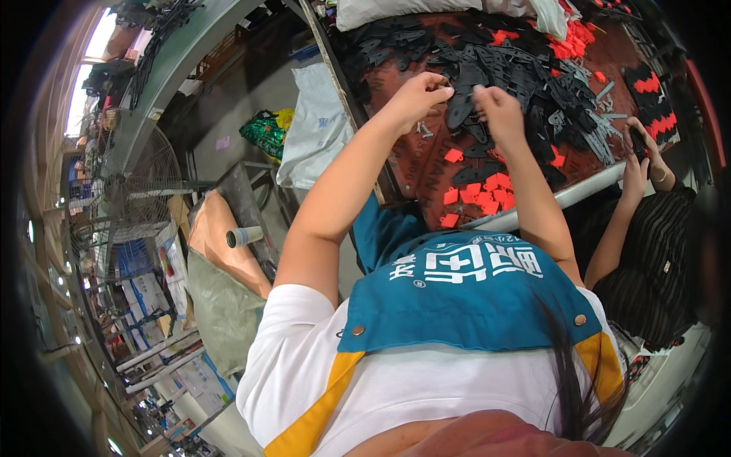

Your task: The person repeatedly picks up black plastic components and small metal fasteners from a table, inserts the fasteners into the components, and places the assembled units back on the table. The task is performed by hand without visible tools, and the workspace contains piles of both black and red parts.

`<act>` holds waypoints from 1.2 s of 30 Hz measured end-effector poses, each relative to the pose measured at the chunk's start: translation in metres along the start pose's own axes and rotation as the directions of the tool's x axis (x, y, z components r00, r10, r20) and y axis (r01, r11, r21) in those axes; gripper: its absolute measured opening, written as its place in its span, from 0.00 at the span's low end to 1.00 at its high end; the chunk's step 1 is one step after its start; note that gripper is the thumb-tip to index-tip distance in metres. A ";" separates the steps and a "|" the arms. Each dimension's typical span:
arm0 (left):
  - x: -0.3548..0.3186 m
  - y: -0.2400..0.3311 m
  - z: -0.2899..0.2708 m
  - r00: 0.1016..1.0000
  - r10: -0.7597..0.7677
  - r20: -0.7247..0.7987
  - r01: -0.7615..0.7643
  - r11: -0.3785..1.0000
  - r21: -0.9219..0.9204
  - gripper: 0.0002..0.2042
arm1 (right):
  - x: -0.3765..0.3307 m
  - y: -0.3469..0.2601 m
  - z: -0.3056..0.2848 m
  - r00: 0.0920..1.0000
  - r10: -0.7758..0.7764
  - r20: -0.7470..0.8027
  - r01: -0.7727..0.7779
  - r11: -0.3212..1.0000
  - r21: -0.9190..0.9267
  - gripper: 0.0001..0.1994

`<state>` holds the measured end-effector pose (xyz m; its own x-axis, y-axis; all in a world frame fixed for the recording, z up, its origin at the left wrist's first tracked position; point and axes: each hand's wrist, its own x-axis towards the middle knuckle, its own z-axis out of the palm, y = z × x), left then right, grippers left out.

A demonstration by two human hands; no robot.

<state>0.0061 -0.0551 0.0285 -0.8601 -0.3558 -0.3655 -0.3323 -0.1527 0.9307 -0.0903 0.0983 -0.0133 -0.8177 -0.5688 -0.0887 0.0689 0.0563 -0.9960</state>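
Dark hair (pixel 569 388) hangs nearest, while the left hand (pixel 421 95) and right hand (pixel 500 114) — fingers bent nearly closed, actual grip unclear — flank a black plastic piece (pixel 460 112) over the red tabletop (pixel 413 161), probably light, stiff, slightly slick, best pinched by its edges.

Bare red tabletop (pixel 618 52) lies open at the left edge and, in a patch, far right. Heaped black plastic parts (pixel 502 72) block the middle, red pieces (pixel 492 183) the near edge, a white sack (pixel 400 9) the far side, a co-worker's hands (pixel 634 177) the near right.
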 end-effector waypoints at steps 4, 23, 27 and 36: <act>0.077 -0.045 -0.062 0.988 0.151 -0.020 -0.091 0.689 0.719 0.31 | 0.023 0.009 -0.041 0.956 0.198 -0.214 -0.097 0.908 0.407 0.13; 0.148 -0.046 -0.134 0.959 -0.039 -0.282 0.277 -0.105 0.955 0.24 | 0.011 0.057 0.009 0.723 -0.324 0.609 0.683 0.210 -0.699 0.03; 0.136 -0.032 -0.116 0.978 -0.031 -0.208 0.205 -0.070 0.976 0.29 | 0.011 0.068 0.020 0.724 -0.287 0.627 0.674 0.101 -0.732 0.04; 0.062 0.002 -0.046 0.968 0.238 -0.072 -0.172 0.849 0.499 0.20 | 0.006 0.034 -0.003 0.949 0.115 0.292 -0.071 0.985 -0.158 0.08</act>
<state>-0.0303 -0.1199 0.0065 -0.8843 -0.4476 -0.1331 -0.3276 0.3915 0.8599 -0.0951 0.0995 -0.0481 -0.6015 -0.7733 -0.2006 0.0353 0.2252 -0.9737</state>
